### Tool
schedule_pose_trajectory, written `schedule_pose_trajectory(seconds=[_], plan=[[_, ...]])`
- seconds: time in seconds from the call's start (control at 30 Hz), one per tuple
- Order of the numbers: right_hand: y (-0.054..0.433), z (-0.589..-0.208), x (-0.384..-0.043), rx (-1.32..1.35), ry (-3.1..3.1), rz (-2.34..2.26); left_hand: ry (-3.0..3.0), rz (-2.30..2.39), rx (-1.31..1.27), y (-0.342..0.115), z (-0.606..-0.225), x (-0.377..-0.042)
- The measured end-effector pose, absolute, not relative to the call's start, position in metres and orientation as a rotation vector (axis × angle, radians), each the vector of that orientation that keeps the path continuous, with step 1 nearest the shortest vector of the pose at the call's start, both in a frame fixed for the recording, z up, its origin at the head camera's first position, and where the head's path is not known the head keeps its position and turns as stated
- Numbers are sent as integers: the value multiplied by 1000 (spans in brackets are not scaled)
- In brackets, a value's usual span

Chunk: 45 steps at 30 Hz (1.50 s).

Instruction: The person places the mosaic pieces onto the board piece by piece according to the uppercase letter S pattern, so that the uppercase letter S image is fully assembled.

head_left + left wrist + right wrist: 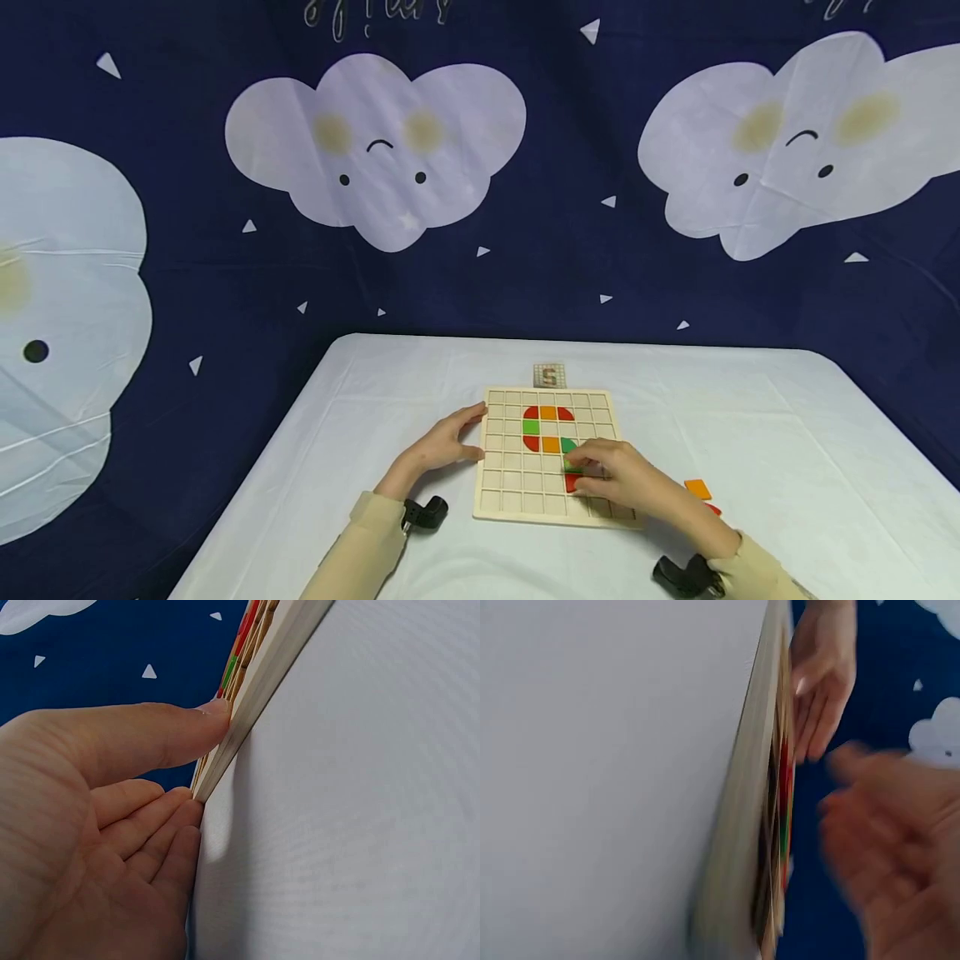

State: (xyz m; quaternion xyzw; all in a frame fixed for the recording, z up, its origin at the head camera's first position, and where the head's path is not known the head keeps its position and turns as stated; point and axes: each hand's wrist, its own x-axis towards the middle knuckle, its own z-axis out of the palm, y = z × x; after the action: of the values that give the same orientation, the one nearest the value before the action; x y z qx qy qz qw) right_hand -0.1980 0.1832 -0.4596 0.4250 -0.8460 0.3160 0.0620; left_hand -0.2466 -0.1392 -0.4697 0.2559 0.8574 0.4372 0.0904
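A square wooden grid board lies on the table with coloured tiles set in its cells. Red, orange and green tiles form a curved figure there. My left hand steadies the board's left edge with thumb and extended fingers; in the left wrist view the thumb touches its rim. Over the right part of the board is my right hand, its fingertips by a green tile and a red tile, partly covering them. In the right wrist view this hand is blurred, with no tile visible between its fingers.
Behind the board stands a small wooden piece marked with an S-like figure. Right of the board, an orange tile and a red tile lie on the white table. A dark blue cloud-print curtain hangs behind.
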Motion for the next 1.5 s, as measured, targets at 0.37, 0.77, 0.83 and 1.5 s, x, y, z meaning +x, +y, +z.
schedule_pose_trajectory(seconds=[0.37,0.77,0.83,1.5], plan=[[265,-430,-174,881,-2701,1050,2558,1293,743,-138,-471,-247],[306,-448,-162,706,-2910,821,2545,1303,728,-138,-472,-247],[308,-453,-162,694,-2900,804,2538,1308,730,-138,-471,-247],[322,-468,-169,649,-2772,898,2542,1316,758,-139,-471,-247]])
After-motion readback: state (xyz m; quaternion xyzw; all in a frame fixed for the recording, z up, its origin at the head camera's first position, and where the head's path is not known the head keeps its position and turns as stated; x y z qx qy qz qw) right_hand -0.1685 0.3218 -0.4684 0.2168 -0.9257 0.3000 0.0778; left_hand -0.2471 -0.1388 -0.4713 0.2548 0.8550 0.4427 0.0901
